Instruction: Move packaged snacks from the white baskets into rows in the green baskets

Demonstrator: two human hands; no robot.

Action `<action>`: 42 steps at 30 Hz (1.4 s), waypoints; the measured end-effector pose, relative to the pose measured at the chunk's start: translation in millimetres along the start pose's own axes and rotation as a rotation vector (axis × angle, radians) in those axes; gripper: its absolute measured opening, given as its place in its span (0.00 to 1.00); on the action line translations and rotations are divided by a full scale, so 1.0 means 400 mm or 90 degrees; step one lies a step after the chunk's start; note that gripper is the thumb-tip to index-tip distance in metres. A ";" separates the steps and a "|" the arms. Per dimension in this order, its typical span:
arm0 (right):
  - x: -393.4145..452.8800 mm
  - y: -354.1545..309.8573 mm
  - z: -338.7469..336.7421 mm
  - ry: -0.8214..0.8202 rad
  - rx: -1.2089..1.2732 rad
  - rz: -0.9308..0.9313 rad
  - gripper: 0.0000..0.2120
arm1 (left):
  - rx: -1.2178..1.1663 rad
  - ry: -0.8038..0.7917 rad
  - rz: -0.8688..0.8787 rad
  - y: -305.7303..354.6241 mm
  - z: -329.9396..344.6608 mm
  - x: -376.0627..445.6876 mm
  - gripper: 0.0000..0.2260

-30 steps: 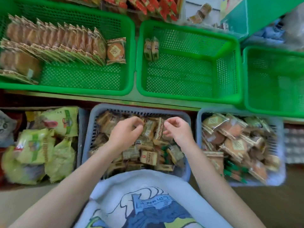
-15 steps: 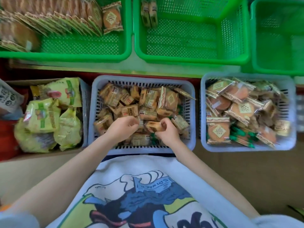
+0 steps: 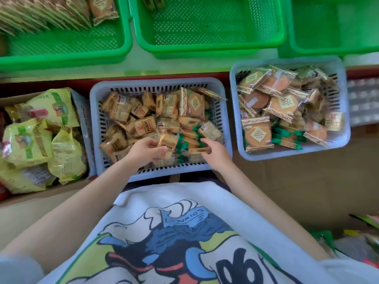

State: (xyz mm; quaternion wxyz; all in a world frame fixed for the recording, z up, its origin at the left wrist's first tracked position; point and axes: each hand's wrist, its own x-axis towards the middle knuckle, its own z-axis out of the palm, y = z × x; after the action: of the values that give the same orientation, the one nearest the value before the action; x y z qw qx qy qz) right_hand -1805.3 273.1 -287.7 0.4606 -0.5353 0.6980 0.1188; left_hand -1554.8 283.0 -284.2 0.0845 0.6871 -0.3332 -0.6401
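Observation:
A white basket point(image 3: 96, 111) in front of me is full of small square snack packets. My left hand point(image 3: 143, 150) holds one orange-brown packet point(image 3: 168, 142) over the basket's near side. My right hand point(image 3: 215, 153) pinches a flat brown packet point(image 3: 198, 151) lying among the others. A second white basket point(image 3: 340, 138) to the right holds round cakes in clear wrappers. Beyond them stand three green baskets: the left one point(image 3: 65, 58) holds a row of packets, the middle one point(image 3: 205, 46) has two small packets at its far edge.
A cardboard box point(image 3: 34, 193) at the left holds yellow-green bags point(image 3: 26, 144). The third green basket point(image 3: 336, 44) stands at the far right. Loose packets lie blurred at the lower right corner. My white printed shirt fills the bottom of the view.
Both hands have drawn back toward the near edge of the middle white basket. My left hand has picked up an orange-brown packet, and the view has tilted further down.

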 end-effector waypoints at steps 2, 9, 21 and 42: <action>0.005 0.003 0.033 -0.006 -0.145 0.019 0.27 | -0.065 -0.034 -0.027 -0.012 -0.009 0.002 0.15; -0.002 0.009 0.015 0.072 -0.165 0.027 0.19 | -0.207 -0.095 -0.059 -0.019 -0.037 0.003 0.18; -0.103 -0.217 -0.030 -0.015 0.364 -0.123 0.10 | -0.390 -0.317 0.010 0.018 -0.064 0.010 0.36; 0.071 -0.358 0.029 -0.132 0.751 0.324 0.08 | -0.612 -0.029 -0.027 -0.079 -0.173 -0.008 0.25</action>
State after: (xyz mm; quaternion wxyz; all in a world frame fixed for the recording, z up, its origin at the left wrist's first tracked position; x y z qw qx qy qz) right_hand -1676.7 205.8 -269.0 0.6997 0.0036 0.7030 -0.1275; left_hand -1478.6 287.5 -287.2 0.3723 0.5623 0.0125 -0.7383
